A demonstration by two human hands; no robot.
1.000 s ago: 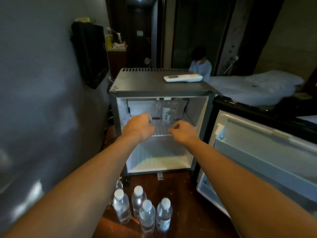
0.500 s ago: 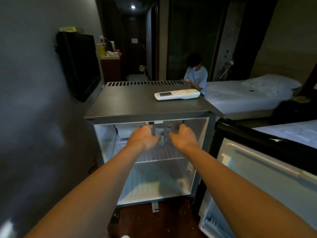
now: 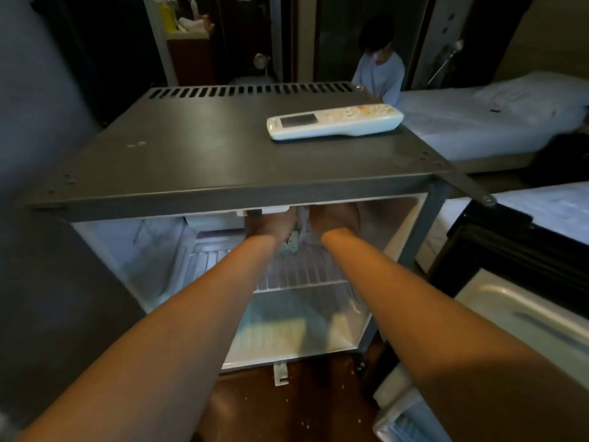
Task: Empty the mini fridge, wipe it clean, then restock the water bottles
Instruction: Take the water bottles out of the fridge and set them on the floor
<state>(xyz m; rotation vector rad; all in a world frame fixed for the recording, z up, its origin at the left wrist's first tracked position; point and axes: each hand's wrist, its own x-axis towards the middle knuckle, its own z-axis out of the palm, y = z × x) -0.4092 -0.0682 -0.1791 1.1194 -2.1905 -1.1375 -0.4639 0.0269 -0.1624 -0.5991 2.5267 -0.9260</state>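
Standing open on the dark wooden floor (image 3: 302,409), the mini fridge (image 3: 223,177) is filling most of the view, its door (image 3: 526,317) swinging out to the right. Both forearms are reaching into the upper compartment above the wire shelf (image 3: 302,277). The left hand (image 3: 267,226) and right hand (image 3: 334,218) are sitting close together under the top lip, fingers hidden, so their grip cannot be told. A white remote (image 3: 334,121) is lying on the fridge top. A clear, blurred water bottle (image 3: 294,242) is showing between the wrists, inside the fridge.
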